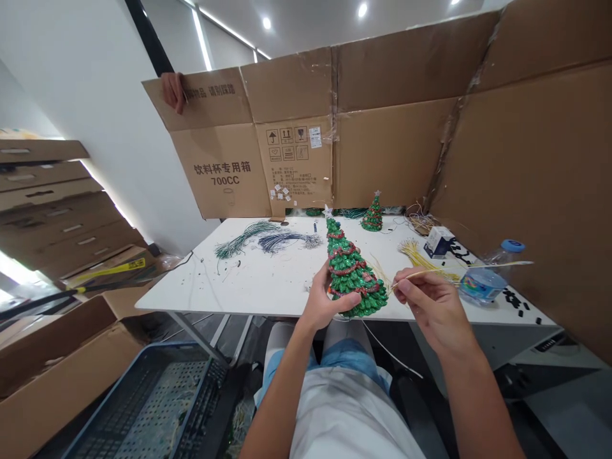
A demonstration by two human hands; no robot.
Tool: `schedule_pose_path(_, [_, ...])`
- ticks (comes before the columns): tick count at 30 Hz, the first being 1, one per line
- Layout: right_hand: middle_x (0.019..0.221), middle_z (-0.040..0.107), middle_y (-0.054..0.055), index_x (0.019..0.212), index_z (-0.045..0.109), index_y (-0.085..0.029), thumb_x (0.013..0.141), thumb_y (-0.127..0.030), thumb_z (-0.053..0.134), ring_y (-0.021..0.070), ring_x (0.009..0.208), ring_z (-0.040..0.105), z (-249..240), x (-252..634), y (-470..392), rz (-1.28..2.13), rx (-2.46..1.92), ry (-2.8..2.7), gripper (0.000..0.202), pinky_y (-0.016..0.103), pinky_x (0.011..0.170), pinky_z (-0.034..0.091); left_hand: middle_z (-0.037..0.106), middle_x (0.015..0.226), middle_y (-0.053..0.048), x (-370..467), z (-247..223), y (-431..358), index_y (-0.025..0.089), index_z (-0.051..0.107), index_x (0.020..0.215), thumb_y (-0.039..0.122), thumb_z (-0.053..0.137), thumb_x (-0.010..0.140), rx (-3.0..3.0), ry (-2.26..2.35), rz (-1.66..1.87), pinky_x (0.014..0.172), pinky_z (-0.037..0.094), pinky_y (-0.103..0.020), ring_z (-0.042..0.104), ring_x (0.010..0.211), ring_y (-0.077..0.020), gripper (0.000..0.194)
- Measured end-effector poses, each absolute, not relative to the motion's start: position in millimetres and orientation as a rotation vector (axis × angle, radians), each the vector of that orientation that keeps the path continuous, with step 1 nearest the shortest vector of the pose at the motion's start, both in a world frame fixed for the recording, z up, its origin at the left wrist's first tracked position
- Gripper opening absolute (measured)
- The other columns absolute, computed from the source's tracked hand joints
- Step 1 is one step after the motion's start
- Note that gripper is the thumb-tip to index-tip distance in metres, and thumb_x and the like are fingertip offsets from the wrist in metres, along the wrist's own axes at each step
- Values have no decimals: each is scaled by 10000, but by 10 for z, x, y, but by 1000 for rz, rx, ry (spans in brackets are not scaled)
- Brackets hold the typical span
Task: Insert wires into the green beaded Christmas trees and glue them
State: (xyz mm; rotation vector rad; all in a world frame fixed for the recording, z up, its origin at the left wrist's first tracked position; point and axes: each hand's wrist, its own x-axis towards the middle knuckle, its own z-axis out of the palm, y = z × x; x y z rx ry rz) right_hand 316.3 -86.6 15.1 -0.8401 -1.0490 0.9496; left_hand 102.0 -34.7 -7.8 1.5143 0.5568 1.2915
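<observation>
Left hand (321, 299) is gripping the green tree (352, 274) by its base, fingers curled round it at the near edge of the table (248, 287), while the right hand (433, 305) is pinching a yellow strand (478, 266) between thumb and fingertips, just beside the tree.

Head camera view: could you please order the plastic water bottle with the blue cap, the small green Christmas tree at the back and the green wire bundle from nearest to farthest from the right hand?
From the right hand:
1. Plastic water bottle with the blue cap, just to its right near the table edge.
2. Small green Christmas tree, behind it by the cardboard wall.
3. Green wire bundle, far across on the left.
</observation>
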Motion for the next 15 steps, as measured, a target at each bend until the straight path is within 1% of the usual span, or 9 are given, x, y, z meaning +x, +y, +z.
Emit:
schedule_pose_path(5, [858,757,54,853,867,-314,762,-509,1002,188,685,588,146,3143,-927,906,-819,-1057,255,341,598,484,755,1440,-140,962,-78,-323,213,689,1458,642,961,727,1588,501,1156,1155,588,-504,699,1365,-422,890])
schedule_pose_path(9, [864,765,54,871,874,-317,809,-481,983,192,727,616,147,3113,-969,860,-802,-1082,206,318,599,508,757,1426,-130,942,-14,-361,217,719,1445,633,975,692,1687,434,1057,1193,551,-522,689,1367,-439,898])
schedule_pose_path(12, [878,773,58,876,875,-309,822,-446,983,195,759,650,155,3097,-996,805,-780,-1076,183,294,591,530,746,1443,-106,941,49,-412,245,725,1435,650,981,642,1803,546,999,1219,522,-537,665,1390,-443,926])
schedule_pose_path(15, [881,785,46,881,873,-298,844,-388,971,178,768,675,151,3093,-1016,754,-729,-1074,138,253,580,551,774,1378,-82,953,125,-467,250,743,1391,608,1016,588,1899,645,936,1204,527,-518,683,1343,-433,920])
